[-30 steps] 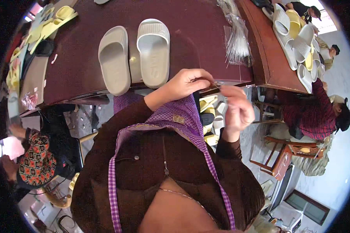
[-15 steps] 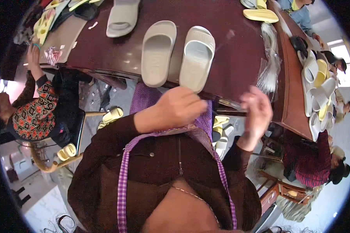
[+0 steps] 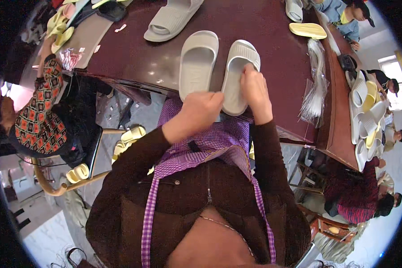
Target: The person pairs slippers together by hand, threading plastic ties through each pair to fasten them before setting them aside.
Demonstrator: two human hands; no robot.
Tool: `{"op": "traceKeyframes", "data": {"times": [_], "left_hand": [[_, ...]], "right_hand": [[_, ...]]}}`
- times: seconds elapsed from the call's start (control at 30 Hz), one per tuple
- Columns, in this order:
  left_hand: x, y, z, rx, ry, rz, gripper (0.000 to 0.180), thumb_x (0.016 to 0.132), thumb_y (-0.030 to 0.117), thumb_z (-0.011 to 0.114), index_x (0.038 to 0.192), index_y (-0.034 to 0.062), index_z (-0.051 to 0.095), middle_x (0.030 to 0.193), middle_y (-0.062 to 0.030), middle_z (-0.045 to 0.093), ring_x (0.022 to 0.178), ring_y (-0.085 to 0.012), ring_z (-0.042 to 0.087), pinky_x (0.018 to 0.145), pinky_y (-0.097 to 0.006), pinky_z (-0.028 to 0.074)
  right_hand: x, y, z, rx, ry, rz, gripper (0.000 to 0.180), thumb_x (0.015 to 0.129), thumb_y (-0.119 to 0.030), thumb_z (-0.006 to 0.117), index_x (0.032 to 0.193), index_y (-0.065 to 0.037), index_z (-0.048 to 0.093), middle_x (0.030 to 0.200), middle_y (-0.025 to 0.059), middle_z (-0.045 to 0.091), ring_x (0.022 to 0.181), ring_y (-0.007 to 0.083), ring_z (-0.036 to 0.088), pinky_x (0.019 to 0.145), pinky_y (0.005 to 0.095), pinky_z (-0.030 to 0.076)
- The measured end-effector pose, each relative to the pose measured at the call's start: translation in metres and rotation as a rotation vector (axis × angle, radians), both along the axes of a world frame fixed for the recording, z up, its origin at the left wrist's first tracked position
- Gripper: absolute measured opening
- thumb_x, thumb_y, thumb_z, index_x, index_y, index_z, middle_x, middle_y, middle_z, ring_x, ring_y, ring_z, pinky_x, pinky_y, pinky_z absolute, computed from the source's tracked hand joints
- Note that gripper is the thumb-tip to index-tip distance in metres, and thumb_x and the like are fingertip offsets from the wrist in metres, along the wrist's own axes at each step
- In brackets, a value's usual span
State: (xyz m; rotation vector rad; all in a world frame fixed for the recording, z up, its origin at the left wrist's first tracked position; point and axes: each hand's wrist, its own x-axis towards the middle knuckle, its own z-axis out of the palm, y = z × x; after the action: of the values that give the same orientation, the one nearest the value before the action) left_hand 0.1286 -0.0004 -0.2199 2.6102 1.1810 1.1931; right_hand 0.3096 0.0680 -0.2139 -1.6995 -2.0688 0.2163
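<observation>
Two pale grey slide sandals lie side by side on the dark red table, toes away from me. My left hand (image 3: pixel 197 111) is closed in front of the left slide (image 3: pixel 195 67), covering part of its heel end; whatever its fingers may hold is hidden. Bent over the right slide (image 3: pixel 233 89) is my right hand (image 3: pixel 255 91), its fingers closed at the strap's opening on the right side. The fingertips touch there, but I cannot make out what is pinched. A purple checked apron (image 3: pixel 201 138) covers my lap below the table edge.
Farther off lies another grey slide (image 3: pixel 167 24). To the right are a yellow slide (image 3: pixel 308 30) and a bundle of clear plastic strips (image 3: pixel 315 85). A pile of grey and yellow slides (image 3: pixel 366 107) fills the right side. A co-worker in a patterned sleeve (image 3: pixel 42 129) sits left.
My right hand has come from the air at the right onto the right slide, its spread fingers now closed. My left hand moved slightly left and up. The view has shifted.
</observation>
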Motion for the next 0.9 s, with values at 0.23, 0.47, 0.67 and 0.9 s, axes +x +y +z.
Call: {"op": "traceKeyframes", "data": {"times": [0.23, 0.47, 0.67, 0.9], "left_hand": [[0.024, 0.033, -0.008, -0.202, 0.201, 0.203, 0.007, 0.074, 0.009, 0.051, 0.071, 0.0027, 0.054, 0.058, -0.0148, 0.060, 0.052, -0.0287, 0.062, 0.045, -0.039, 0.048], [0.030, 0.068, -0.031, -0.151, 0.127, 0.222, 0.010, 0.078, 0.012, 0.051, 0.073, 0.0029, 0.052, 0.058, -0.0156, 0.058, 0.053, -0.0317, 0.060, 0.047, -0.042, 0.047], [0.039, 0.085, -0.026, -0.138, 0.136, 0.217, 0.010, 0.079, 0.012, 0.051, 0.074, 0.0037, 0.051, 0.062, -0.0151, 0.058, 0.057, -0.0329, 0.060, 0.049, -0.044, 0.047], [0.020, 0.095, -0.022, -0.009, 0.072, 0.150, 0.009, 0.077, 0.009, 0.049, 0.072, 0.0030, 0.054, 0.075, -0.0142, 0.059, 0.067, -0.0296, 0.060, 0.058, -0.040, 0.048]], "right_hand": [[0.009, -0.002, -0.016, 0.274, 0.115, 0.069, 0.016, 0.082, -0.008, 0.052, 0.094, 0.002, 0.056, 0.080, 0.0210, 0.062, 0.076, 0.0402, 0.060, 0.068, 0.0442, 0.049], [0.041, 0.017, 0.006, 0.393, 0.275, -0.043, 0.015, 0.081, -0.013, 0.057, 0.087, -0.001, 0.064, 0.078, 0.0184, 0.063, 0.073, 0.0321, 0.063, 0.065, 0.0365, 0.050], [0.095, 0.116, -0.025, 0.061, 0.212, -0.224, 0.028, 0.077, -0.028, 0.061, 0.079, -0.001, 0.066, 0.073, 0.0145, 0.065, 0.068, 0.0255, 0.064, 0.060, 0.0323, 0.049], [0.061, 0.148, -0.028, -0.038, 0.150, -0.124, 0.034, 0.077, -0.033, 0.062, 0.076, 0.001, 0.067, 0.067, 0.0118, 0.064, 0.065, 0.0190, 0.062, 0.059, 0.0289, 0.047]]}}
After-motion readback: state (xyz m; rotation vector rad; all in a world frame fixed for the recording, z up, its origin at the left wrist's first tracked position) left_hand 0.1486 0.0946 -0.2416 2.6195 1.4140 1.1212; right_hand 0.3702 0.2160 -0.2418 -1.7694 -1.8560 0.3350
